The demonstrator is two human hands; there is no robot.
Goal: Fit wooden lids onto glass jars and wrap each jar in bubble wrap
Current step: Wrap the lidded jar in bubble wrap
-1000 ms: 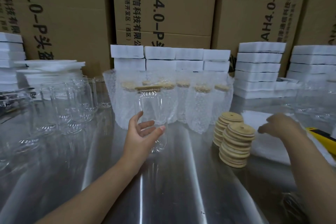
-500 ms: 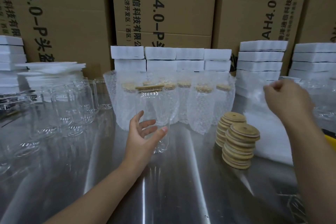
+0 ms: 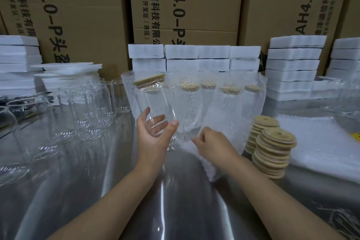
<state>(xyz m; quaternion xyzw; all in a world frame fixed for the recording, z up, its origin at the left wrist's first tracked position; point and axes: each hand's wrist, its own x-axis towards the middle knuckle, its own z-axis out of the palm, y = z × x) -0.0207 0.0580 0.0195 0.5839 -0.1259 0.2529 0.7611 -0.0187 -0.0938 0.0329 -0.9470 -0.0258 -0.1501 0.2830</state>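
Note:
My left hand (image 3: pixel 153 138) grips a clear glass jar (image 3: pixel 155 103) by its lower part, tilted to the left, with a wooden lid (image 3: pixel 149 80) on its mouth. My right hand (image 3: pixel 211 143) pinches a bubble wrap sheet (image 3: pixel 196 122) just right of the jar's base; the sheet hangs down to the table. Behind stand several jars wrapped in bubble wrap (image 3: pixel 229 99), lids on. Two stacks of wooden lids (image 3: pixel 272 150) sit at the right. Bare jars without lids (image 3: pixel 91 111) crowd the left.
The table is shiny steel (image 3: pixel 175 210). A pile of bubble wrap sheets (image 3: pixel 321 146) lies at the right, with a yellow object (image 3: pixel 356 136) at its edge. White foam blocks (image 3: pixel 292 64) and cardboard boxes (image 3: pixel 185 6) line the back.
My right hand came down from the right with a bubble wrap sheet and now holds it beside the jar. My left hand has tilted the jar to the left.

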